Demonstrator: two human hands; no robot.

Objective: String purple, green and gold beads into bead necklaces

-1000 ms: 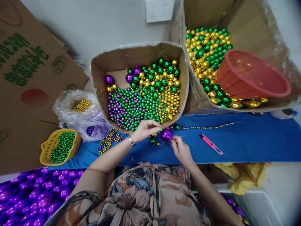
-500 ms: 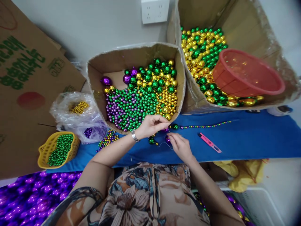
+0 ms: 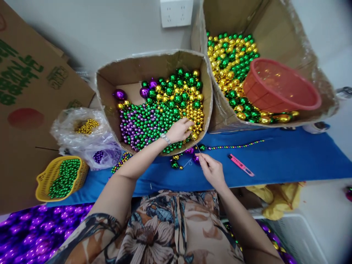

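Observation:
My left hand (image 3: 180, 131), a watch on its wrist, reaches over the near right side of the middle cardboard box (image 3: 154, 58). Its fingers are closed at a small gold bead (image 3: 190, 128) among the loose gold ones. Just outside the box, my right hand (image 3: 212, 170) pinches a thin straight needle (image 3: 197, 146) that slants up toward the box rim. A loop of pale thread (image 3: 188, 162) lies beside it on the blue cloth. Larger strung beads, a green one (image 3: 174, 164) and a purple one (image 3: 195, 158), lie close to my right hand.
A beaded strand (image 3: 236, 147) and a pink box cutter (image 3: 241, 165) lie on the blue cloth (image 3: 291, 161). At the right, a bigger box holds beads and a red basin (image 3: 280, 88). A yellow basket (image 3: 41, 183) and bead bags (image 3: 63, 121) stand left.
My left hand has left the spot beside my right hand and moved up and left into the box's gold beads. My right hand stays nearly in place with the needle. The view has shifted slightly.

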